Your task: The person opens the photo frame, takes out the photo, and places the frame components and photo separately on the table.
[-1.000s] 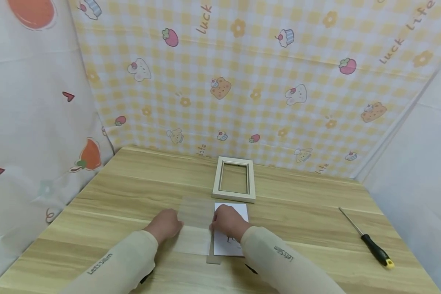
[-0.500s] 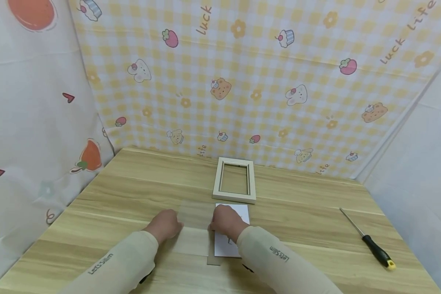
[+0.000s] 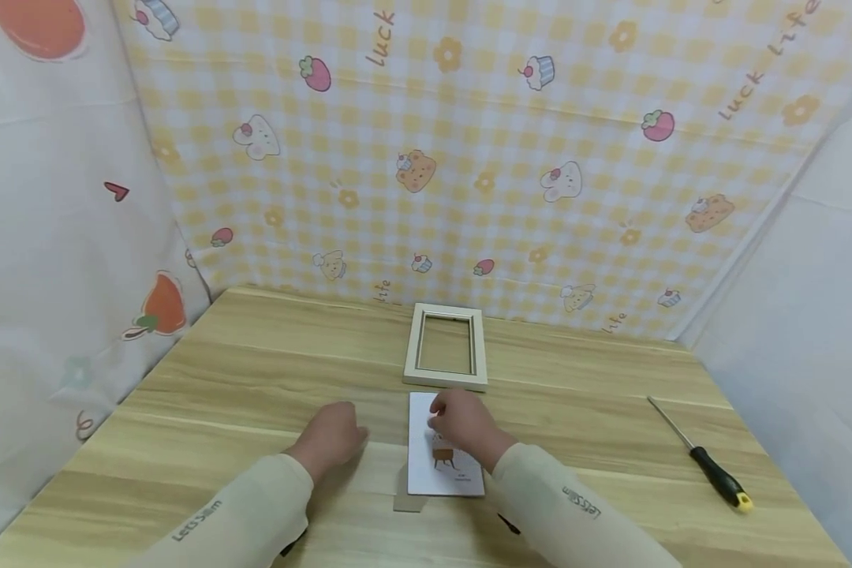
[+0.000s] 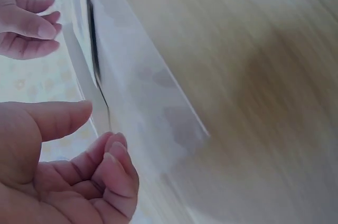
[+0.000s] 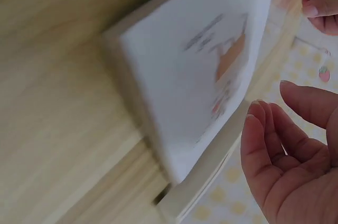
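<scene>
A clear flat sheet (image 3: 383,467) lies on the wooden table. My left hand (image 3: 331,434) is over its left side, fingers loosely bent and thumb apart, pinching nothing in the left wrist view. Right of the sheet is a white card (image 3: 426,473) with a brown drawing and small print. My right hand (image 3: 467,426) hovers over the card's upper part and hides some of it. In the right wrist view, its thumb and bent fingers stand apart with nothing between them. A grey-brown board (image 3: 407,502) shows beneath the sheet and card.
Behind the card, a cream picture frame (image 3: 412,347) with an open middle lies flat. To the far right is a screwdriver (image 3: 713,477) with a black and yellow handle. A checked cloth (image 3: 369,197) hangs along the table's back edge.
My right hand has let go of the clear sheet's right edge and moved right, over the card. My left hand has loosened from the left edge and shifted slightly right. The head view has turned a little.
</scene>
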{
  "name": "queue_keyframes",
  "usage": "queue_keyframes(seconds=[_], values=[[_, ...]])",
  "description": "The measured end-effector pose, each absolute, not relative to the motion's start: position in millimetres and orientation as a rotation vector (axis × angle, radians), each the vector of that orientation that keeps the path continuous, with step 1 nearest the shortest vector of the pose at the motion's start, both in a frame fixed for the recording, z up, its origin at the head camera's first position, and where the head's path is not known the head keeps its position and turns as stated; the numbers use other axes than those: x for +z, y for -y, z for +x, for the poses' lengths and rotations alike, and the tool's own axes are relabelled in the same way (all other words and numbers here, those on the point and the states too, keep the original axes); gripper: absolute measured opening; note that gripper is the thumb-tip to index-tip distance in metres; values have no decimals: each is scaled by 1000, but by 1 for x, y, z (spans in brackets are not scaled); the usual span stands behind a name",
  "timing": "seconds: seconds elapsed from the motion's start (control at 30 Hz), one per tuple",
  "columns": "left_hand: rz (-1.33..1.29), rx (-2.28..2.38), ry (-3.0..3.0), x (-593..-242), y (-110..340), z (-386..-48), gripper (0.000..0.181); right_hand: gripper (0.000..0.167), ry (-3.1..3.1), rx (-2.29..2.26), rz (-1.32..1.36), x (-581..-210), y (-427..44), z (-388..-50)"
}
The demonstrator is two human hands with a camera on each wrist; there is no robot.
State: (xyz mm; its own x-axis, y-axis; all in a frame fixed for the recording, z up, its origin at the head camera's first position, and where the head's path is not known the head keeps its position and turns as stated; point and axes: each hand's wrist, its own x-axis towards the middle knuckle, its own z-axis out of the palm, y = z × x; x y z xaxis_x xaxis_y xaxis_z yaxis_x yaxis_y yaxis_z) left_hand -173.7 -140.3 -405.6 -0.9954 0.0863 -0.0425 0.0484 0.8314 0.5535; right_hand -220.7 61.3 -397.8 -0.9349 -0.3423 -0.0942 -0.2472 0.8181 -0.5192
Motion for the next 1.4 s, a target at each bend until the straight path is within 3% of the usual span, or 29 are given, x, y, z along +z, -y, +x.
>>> queue_keyframes(seconds=[0.5,0.73,1.17,1.4], values=[[141,1066,-2828,-408,104,-175,24,13,-2916,-806,-334,-412,-106,-219],[101,1038,-2765,-411,84,-176,36,28,-2846,-799,-225,-415,-115,-208],[31,933,-2758,-416,72,-190,21,23,-2810,-772,-198,-424,-121,-208],[2,877,-2764,-413,68,-192,25,28,-2806,-787,-221,-424,-122,-208]])
